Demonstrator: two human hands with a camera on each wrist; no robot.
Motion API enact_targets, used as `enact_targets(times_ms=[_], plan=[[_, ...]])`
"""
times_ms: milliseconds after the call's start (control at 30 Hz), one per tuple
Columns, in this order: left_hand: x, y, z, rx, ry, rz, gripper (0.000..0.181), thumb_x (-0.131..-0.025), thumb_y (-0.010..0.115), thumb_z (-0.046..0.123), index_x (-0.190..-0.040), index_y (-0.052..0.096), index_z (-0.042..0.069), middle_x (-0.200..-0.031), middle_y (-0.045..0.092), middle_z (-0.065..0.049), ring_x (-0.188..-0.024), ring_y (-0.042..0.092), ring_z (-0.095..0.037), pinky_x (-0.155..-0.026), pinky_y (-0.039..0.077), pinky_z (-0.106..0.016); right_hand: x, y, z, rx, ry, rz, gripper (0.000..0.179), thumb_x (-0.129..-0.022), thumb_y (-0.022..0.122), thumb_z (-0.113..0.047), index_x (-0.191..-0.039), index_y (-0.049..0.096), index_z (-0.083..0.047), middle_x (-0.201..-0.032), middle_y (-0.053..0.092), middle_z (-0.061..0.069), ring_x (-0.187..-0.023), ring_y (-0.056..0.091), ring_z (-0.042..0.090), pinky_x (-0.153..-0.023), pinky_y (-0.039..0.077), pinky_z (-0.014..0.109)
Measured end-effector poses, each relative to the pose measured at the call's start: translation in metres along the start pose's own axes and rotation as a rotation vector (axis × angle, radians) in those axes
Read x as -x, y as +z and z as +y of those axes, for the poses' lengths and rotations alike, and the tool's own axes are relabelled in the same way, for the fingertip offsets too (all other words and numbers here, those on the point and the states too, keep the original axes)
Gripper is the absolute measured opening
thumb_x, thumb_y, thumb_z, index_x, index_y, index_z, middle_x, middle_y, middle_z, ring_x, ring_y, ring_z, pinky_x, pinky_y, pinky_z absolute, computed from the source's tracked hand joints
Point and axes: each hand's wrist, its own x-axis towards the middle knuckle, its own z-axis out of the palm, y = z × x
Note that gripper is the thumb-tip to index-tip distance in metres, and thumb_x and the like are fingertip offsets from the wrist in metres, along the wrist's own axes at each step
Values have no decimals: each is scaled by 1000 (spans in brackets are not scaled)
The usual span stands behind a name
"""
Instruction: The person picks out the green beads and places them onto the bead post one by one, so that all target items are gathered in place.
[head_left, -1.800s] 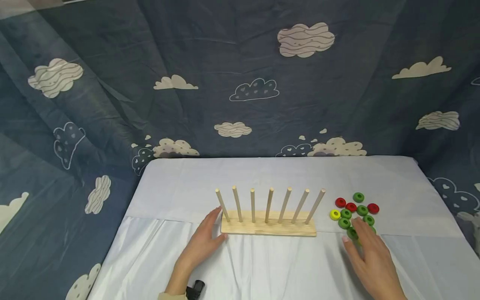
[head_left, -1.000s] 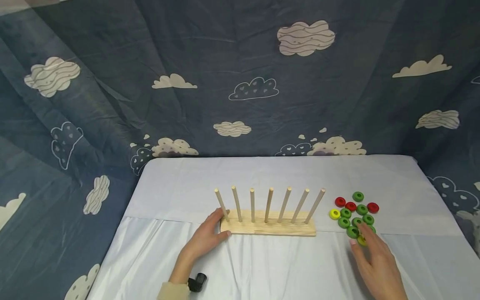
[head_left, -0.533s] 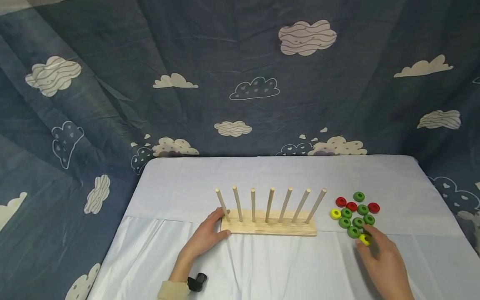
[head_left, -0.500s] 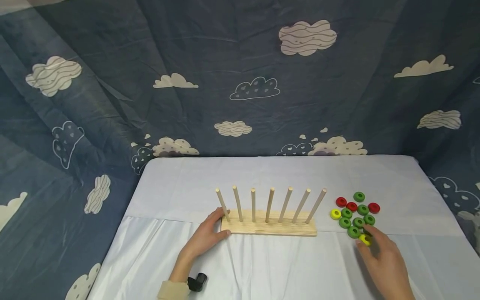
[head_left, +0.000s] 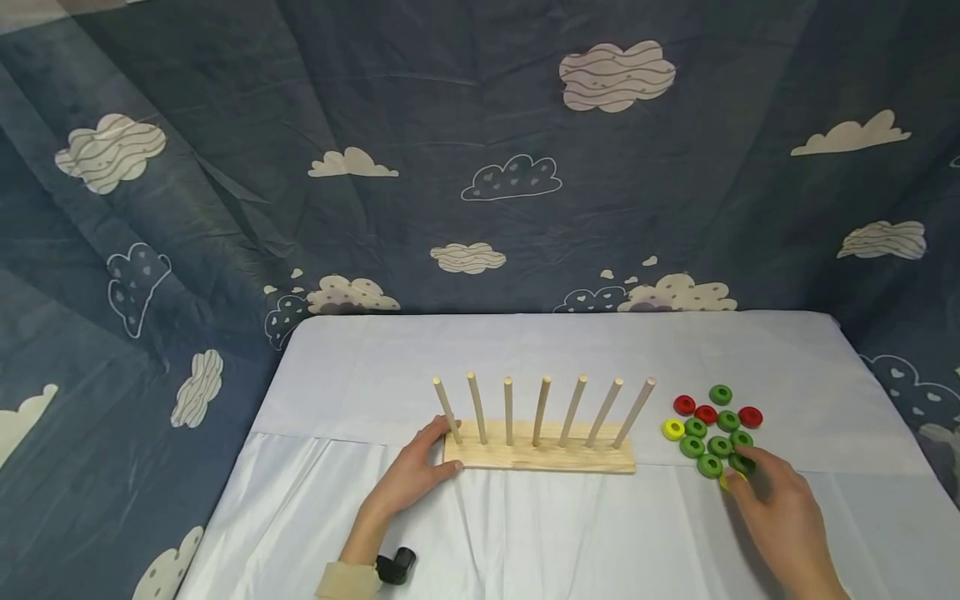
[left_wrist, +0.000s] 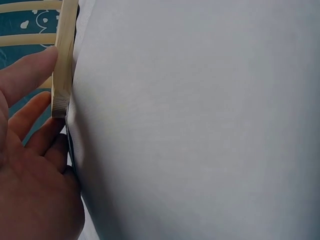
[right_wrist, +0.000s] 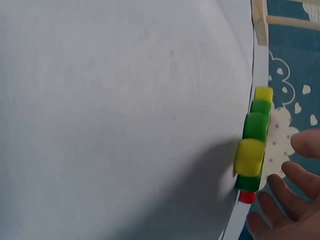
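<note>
A wooden peg board (head_left: 540, 457) with a row of several upright pegs (head_left: 509, 412) stands mid-table. My left hand (head_left: 408, 479) holds its left end, thumb at the front edge and index finger behind; the left wrist view shows the thumb against the board (left_wrist: 62, 70). Right of the board, small green rings (head_left: 709, 466) lie in a loose cluster. Over its near side hovers my right hand (head_left: 791, 521), its thumb covering most of a yellow ring (right_wrist: 250, 157) in the head view. The right wrist view shows these fingers (right_wrist: 287, 197) parted, a gap between them and the rings.
Another yellow ring (head_left: 672, 429) and several red rings, one (head_left: 750, 417) at the right, lie in the cluster's far part. White cloth (head_left: 540, 533) covers the table. A dark curtain (head_left: 420, 217) with clouds hangs behind. A black wrist device (head_left: 397, 566) sits by my left sleeve.
My left hand has slid slightly onto the board's end. My right hand has drawn back and to the right, from over the green rings to the near yellow ring, its thumb now over it.
</note>
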Motion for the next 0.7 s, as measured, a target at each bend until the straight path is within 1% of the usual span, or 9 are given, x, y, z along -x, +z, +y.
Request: enact_targets(times_ms=[233, 367, 467, 600, 700], plan=[[-1, 0, -1, 12, -8, -2, 64, -88, 74, 26, -146, 48, 17, -157, 33, -11, -147, 19, -32, -114, 19, -61, -8, 0, 11, 5, 51, 7, 47, -98, 56, -10, -140, 44, 6, -139, 39, 36, -129, 34, 56, -98, 34, 69], [-1, 0, -2, 14, -11, -2, 64, -88, 74, 26, -146, 47, 17, -157, 32, -11, -147, 19, -33, -114, 18, -62, -15, 2, 21, -3, 69, -10, 46, -100, 54, -12, -141, 44, 6, -139, 41, 36, -124, 40, 56, -94, 40, 67], [-1, 1, -4, 21, -15, 1, 64, -88, 74, 26, -146, 48, 18, -158, 30, -12, -147, 20, -33, -114, 18, -62, -19, 3, 26, -8, 58, -22, 46, -99, 55, -12, -139, 46, 7, -134, 45, 36, -117, 46, 55, -89, 44, 66], [-1, 2, -4, 28, -13, 3, 64, -88, 74, 26, -146, 47, 18, -158, 29, -12, -147, 20, -33, -114, 19, -61, -22, 0, 29, -4, 44, -32, 44, -97, 58, -11, -136, 48, 8, -125, 53, 35, -111, 52, 53, -86, 46, 64], [-1, 1, -5, 30, -9, -3, 64, -88, 75, 26, -146, 47, 18, -158, 30, -12, -147, 20, -33, -114, 19, -61, -25, 0, 30, -4, 65, -44, 45, -95, 60, -10, -135, 49, 7, -118, 57, 34, -108, 54, 51, -83, 48, 61]])
